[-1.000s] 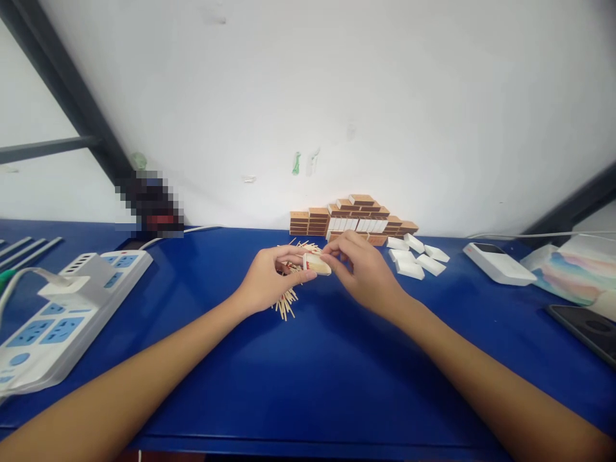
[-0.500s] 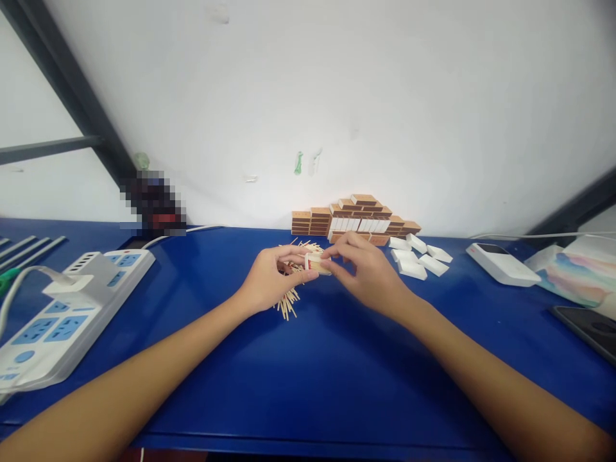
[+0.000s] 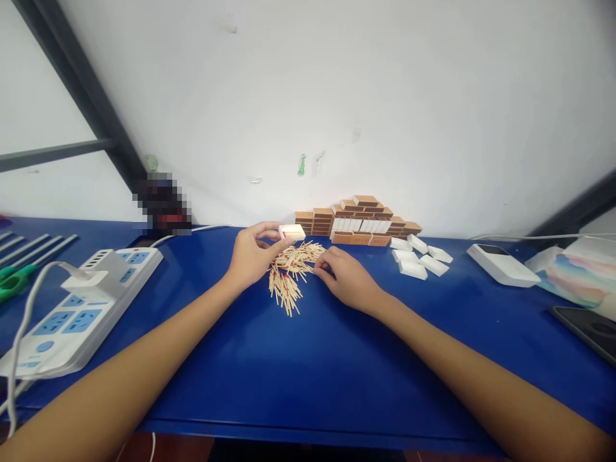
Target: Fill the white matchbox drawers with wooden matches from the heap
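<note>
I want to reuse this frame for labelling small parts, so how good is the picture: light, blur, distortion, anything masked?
Head view: even, soft light, with only faint shadows under the left hand and right hand; the matches and small box are fairly sharp but tiny; wide-angle bending curves the blue table edge and stretches the forearms; a pixelated patch hides something by the wall; no strong glare.

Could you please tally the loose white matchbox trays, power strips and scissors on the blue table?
Loose white trays at right: 5
White tray held in the left hand: 1
Power strip: 1
Green-handled scissors: 1
Total: 8
</note>
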`<state>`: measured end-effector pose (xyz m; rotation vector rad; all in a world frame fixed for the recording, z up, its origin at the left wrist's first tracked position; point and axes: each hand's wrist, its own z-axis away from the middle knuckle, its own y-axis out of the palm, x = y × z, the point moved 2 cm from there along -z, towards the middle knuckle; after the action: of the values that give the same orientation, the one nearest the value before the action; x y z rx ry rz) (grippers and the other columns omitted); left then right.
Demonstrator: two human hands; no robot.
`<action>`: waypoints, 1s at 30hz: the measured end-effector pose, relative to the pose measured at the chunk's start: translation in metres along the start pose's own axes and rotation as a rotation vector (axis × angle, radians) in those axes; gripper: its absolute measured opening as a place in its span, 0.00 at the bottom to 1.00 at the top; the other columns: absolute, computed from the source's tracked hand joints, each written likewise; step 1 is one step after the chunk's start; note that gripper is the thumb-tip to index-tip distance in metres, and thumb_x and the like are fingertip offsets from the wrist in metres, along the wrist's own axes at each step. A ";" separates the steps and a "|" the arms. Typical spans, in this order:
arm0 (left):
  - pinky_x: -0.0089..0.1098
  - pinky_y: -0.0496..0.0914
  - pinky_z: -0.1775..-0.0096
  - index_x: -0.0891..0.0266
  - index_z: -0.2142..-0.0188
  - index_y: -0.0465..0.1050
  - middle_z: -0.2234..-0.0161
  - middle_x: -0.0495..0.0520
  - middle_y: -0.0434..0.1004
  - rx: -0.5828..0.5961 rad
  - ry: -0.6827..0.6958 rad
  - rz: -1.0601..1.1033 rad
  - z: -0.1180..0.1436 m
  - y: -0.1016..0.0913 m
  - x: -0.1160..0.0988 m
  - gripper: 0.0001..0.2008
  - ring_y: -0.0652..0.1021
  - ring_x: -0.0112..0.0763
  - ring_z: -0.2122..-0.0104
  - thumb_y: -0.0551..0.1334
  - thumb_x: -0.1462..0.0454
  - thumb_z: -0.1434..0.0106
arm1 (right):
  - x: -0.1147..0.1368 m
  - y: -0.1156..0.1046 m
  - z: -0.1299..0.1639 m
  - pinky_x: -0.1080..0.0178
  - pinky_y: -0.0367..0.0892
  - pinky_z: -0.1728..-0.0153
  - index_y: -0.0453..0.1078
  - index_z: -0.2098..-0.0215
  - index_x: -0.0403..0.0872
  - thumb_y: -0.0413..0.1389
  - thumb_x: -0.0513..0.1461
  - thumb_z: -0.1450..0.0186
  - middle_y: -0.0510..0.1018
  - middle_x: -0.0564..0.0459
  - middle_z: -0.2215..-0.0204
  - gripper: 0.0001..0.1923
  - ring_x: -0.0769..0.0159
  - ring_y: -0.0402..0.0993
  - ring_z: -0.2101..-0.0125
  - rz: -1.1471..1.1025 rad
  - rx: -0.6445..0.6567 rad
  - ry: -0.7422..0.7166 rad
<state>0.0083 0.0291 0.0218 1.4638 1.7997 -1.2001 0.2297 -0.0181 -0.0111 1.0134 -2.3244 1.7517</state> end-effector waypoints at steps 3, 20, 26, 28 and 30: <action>0.33 0.73 0.67 0.62 0.53 0.81 0.63 0.57 0.87 0.006 0.004 0.003 0.002 0.001 -0.003 0.20 0.83 0.35 0.67 0.74 0.56 0.42 | -0.003 0.000 -0.001 0.58 0.66 0.58 0.70 0.65 0.47 0.55 0.36 0.29 0.74 0.48 0.63 0.06 0.60 0.71 0.62 0.033 0.037 0.066; 0.35 0.73 0.64 0.63 0.52 0.81 0.62 0.56 0.86 0.070 -0.016 -0.020 0.006 0.004 -0.004 0.21 0.81 0.34 0.67 0.73 0.55 0.41 | -0.005 -0.014 0.005 0.59 0.67 0.62 0.71 0.62 0.47 0.60 0.42 0.30 0.75 0.50 0.64 0.06 0.61 0.72 0.64 0.054 0.053 0.003; 0.33 0.73 0.63 0.63 0.51 0.80 0.62 0.56 0.86 0.065 0.012 -0.046 0.006 0.003 -0.001 0.21 0.82 0.34 0.66 0.73 0.57 0.41 | -0.004 -0.007 0.001 0.60 0.65 0.61 0.70 0.64 0.46 0.56 0.37 0.28 0.74 0.49 0.64 0.06 0.61 0.71 0.64 0.106 0.115 0.060; 0.33 0.73 0.63 0.63 0.51 0.80 0.62 0.56 0.86 0.068 0.013 -0.050 0.006 0.004 -0.002 0.20 0.82 0.34 0.66 0.73 0.57 0.41 | -0.010 -0.013 0.002 0.60 0.65 0.61 0.70 0.65 0.46 0.56 0.36 0.28 0.74 0.49 0.65 0.06 0.61 0.72 0.64 0.104 0.126 0.033; 0.34 0.73 0.64 0.62 0.52 0.80 0.62 0.56 0.86 0.078 0.009 -0.050 0.008 0.006 -0.003 0.20 0.81 0.34 0.67 0.73 0.55 0.41 | -0.017 -0.021 0.004 0.61 0.65 0.62 0.69 0.65 0.47 0.55 0.36 0.28 0.74 0.49 0.65 0.06 0.62 0.72 0.65 0.071 0.129 0.009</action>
<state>0.0135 0.0210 0.0189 1.4772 1.8234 -1.3045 0.2554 -0.0171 -0.0017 0.9486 -2.2949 1.9511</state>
